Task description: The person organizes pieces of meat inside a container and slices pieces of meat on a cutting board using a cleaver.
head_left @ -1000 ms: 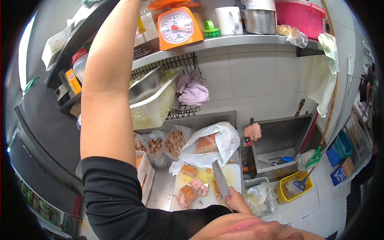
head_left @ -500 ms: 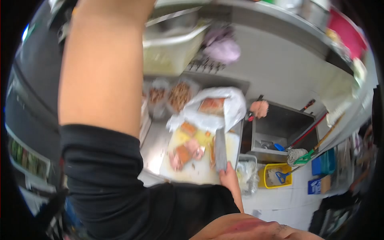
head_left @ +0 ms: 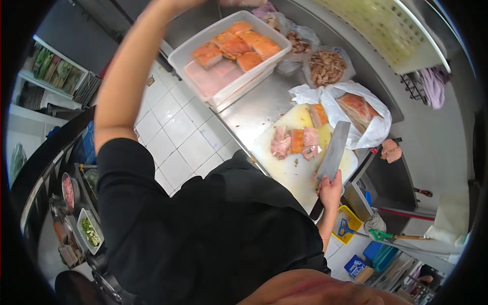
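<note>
Cleaver [head_left: 334, 148] in the right hand [head_left: 330, 191], fingers wrapped round its handle; blade over the right part of the white cutting board [head_left: 288, 175], contact with it not resolvable; judged stiff, fairly heavy toward the blade, possibly slick with fat; best held by the handle, close behind the blade. Orange-skinned meat pieces [head_left: 297, 141], apparently pork, on the board left of the blade; likely soft, greasy, apt to tear; better taken by the sides. Left hand [head_left: 184, 3] mostly cut off by the top edge; its grip cannot be told. Beyond the board: white plastic bag [head_left: 380, 129] around a browned meat slab [head_left: 358, 108]; bag of shredded meat [head_left: 327, 67]; plastic tub [head_left: 252, 80] of meat blocks [head_left: 236, 46] on the steel counter [head_left: 244, 109].
</note>
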Demonstrator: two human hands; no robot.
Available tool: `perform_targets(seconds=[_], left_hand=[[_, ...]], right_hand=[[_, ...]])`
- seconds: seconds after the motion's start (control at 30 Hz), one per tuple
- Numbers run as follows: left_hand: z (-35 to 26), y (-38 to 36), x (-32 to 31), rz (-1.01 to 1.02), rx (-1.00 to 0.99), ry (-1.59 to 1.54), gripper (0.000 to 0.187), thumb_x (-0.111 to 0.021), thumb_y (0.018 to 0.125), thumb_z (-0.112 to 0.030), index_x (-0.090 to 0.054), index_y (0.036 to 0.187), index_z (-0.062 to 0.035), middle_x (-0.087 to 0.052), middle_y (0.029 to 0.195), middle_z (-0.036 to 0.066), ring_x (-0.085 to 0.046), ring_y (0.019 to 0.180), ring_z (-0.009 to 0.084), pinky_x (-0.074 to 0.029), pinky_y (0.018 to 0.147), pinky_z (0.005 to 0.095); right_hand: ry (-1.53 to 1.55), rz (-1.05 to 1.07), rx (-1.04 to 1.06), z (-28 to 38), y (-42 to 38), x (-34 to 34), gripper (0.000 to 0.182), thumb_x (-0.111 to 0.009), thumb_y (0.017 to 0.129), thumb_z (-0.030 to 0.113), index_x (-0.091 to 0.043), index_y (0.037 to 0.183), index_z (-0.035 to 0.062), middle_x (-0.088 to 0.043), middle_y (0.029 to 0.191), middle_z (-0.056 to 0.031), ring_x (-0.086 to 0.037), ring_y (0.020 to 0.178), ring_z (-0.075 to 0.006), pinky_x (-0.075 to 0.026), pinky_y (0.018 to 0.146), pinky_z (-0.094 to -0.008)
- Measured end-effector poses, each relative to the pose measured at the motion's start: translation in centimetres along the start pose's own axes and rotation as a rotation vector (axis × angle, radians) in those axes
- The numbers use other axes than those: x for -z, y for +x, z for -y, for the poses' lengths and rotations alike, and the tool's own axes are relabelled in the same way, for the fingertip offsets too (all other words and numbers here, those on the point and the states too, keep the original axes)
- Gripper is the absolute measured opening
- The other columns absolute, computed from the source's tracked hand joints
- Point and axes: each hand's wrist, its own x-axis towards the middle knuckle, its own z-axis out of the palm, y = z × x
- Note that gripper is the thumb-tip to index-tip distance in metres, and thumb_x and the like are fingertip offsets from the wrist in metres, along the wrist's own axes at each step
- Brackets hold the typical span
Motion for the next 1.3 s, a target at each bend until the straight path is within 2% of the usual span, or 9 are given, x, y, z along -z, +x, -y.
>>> perform_targets(seconds=[0.07, 0.17, 0.33, 0.43, 0.8, 0.93, 1.0, 1.17, 1.3], left_hand=[[8.4, -5.9, -1.8, -0.074, 0.243, -0.102, 0.034, -0.075, 0.084, -0.018, -0.057, 0.111, -0.0064, -0.067, 0.095, 0.003, -0.064, 0.084, 0.0107, -0.053, 0.074, 0.0268], [20.1, -12.1, -4.3, -0.064, 0.302, 0.204, 0.052, -0.084, 0.076, -0.026, -0.057, 0.118, -0.0108, -0.067, 0.101, 0.005, -0.063, 0.095, 0.0185, -0.051, 0.086, 0.0358], [22.6, -14.2, -9.4, -0.013, 0.503, 1.029, 0.078, -0.084, 0.072, -0.048, -0.051, 0.125, -0.0008, -0.055, 0.126, 0.025, -0.051, 0.122, 0.0412, -0.045, 0.100, 0.0441], [22.9, -13.7, -9.0, 0.226, 0.687, 0.954, 0.089, -0.081, 0.074, -0.047, -0.044, 0.139, -0.0002, -0.044, 0.140, 0.027, -0.044, 0.130, 0.0462, -0.043, 0.101, 0.0528], [22.8, -13.4, -7.0, 0.295, 0.523, 0.875, 0.058, -0.086, 0.070, -0.017, -0.056, 0.118, -0.0018, -0.049, 0.131, 0.031, -0.058, 0.114, 0.0470, -0.051, 0.095, 0.0472], [23.9, -14.2, -6.6, 0.202, 0.474, 0.937, 0.045, -0.082, 0.072, -0.014, -0.059, 0.109, -0.0059, -0.055, 0.122, 0.024, -0.059, 0.111, 0.0449, -0.050, 0.093, 0.0472], [21.9, -13.6, -6.4, 0.127, 0.405, 0.945, 0.040, -0.080, 0.074, -0.011, -0.060, 0.108, -0.0060, -0.057, 0.119, 0.022, -0.060, 0.110, 0.0415, -0.051, 0.092, 0.0449], [10.8, -11.1, -16.0, -0.086, -0.098, 0.226, 0.033, -0.075, 0.077, -0.006, -0.065, 0.109, -0.0066, -0.064, 0.110, 0.012, -0.063, 0.102, 0.0274, -0.051, 0.090, 0.0362], [10.0, -12.5, -32.5, 0.494, 0.159, 0.285, 0.049, -0.082, 0.075, -0.033, -0.067, 0.116, -0.0104, -0.061, 0.122, 0.018, -0.060, 0.113, 0.0359, -0.050, 0.095, 0.0436]], right_hand=[[-0.006, -0.006, 0.018, 2.2, -0.2, -1.3, 0.024, -0.052, 0.099, 0.005, -0.042, 0.120, 0.0040, -0.048, 0.060, -0.0013, -0.044, 0.042, -0.0108, -0.038, 0.038, -0.0286], [-0.030, -0.022, -0.013, 3.9, -0.2, -3.2, 0.027, -0.050, 0.098, 0.004, -0.042, 0.125, 0.0036, -0.049, 0.062, -0.0016, -0.045, 0.043, -0.0102, -0.039, 0.038, -0.0279], [-0.040, -0.088, -0.079, 5.1, -1.3, -6.8, 0.040, -0.054, 0.096, 0.005, -0.042, 0.134, -0.0003, -0.051, 0.063, -0.0024, -0.047, 0.045, -0.0106, -0.040, 0.041, -0.0282], [-0.067, -0.106, -0.124, 4.9, -1.7, -8.5, 0.045, -0.054, 0.097, 0.005, -0.038, 0.139, 0.0014, -0.050, 0.061, -0.0016, -0.047, 0.044, -0.0104, -0.040, 0.040, -0.0278], [-0.369, -0.378, -0.045, 1.8, -5.5, -7.8, 0.036, -0.056, 0.092, 0.010, -0.051, 0.127, 0.0024, -0.064, 0.071, -0.0184, -0.063, 0.054, -0.0295, -0.050, 0.056, -0.0419], [-0.224, -0.376, -0.213, 4.2, -5.4, -7.0, 0.040, -0.054, 0.095, 0.006, -0.047, 0.135, 0.0048, -0.050, 0.062, -0.0025, -0.048, 0.047, -0.0118, -0.041, 0.043, -0.0297], [-0.256, -0.365, -0.279, 4.7, -5.7, -6.4, 0.037, -0.058, 0.092, 0.013, -0.052, 0.127, 0.0035, -0.067, 0.084, -0.0241, -0.066, 0.070, -0.0401, -0.051, 0.071, -0.0469], [-0.294, -0.367, -0.196, 1.2, -6.2, -4.0, 0.041, -0.057, 0.092, 0.017, -0.051, 0.130, 0.0026, -0.068, 0.096, -0.0290, -0.065, 0.096, -0.0486, -0.051, 0.083, -0.0497], [-0.317, -0.400, -0.038, -3.1, -8.4, -1.6, 0.047, -0.059, 0.095, 0.013, -0.045, 0.136, -0.0032, -0.056, 0.063, -0.0067, -0.054, 0.048, -0.0158, -0.044, 0.046, -0.0337]])
